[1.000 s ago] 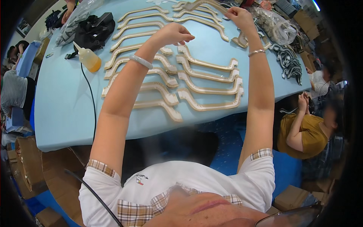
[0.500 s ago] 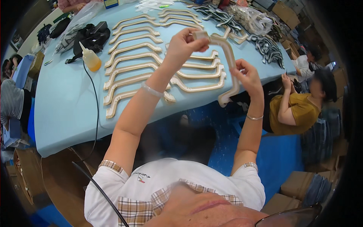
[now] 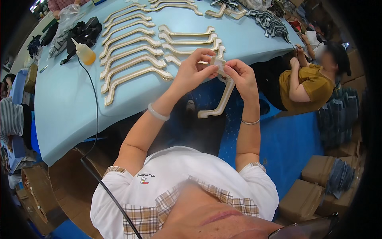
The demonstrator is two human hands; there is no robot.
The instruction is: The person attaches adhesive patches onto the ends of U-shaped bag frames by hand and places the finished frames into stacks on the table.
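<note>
Between my two hands hangs a bent beige strip [image 3: 225, 97] with a white inner face, its lower foot turned to the left. My left hand [image 3: 194, 71] pinches the strip's upper end between thumb and fingers. Close beside it, my right hand [image 3: 243, 79] also grips that end, thumb and fingertips almost meeting the left ones. Fingers partly cover the upper part of the strip. Behind my hands, a row of similar beige strips [image 3: 137, 73] lies on the blue-covered table [image 3: 71, 115], with a second group of strips [image 3: 187, 41] to its right.
A squeeze bottle [image 3: 85, 54] with amber liquid stands at left, near a black bag [image 3: 85, 34]. A black cable [image 3: 96, 107] runs over the table edge. Dark bent pieces [image 3: 270, 24] are piled far right. A seated person [image 3: 304, 83] works at right; cardboard boxes [image 3: 300, 199] stand behind.
My right hand has moved up along the strip to its upper end, beside my left hand. Both hands and the strip have come nearer, and the view has shifted.
</note>
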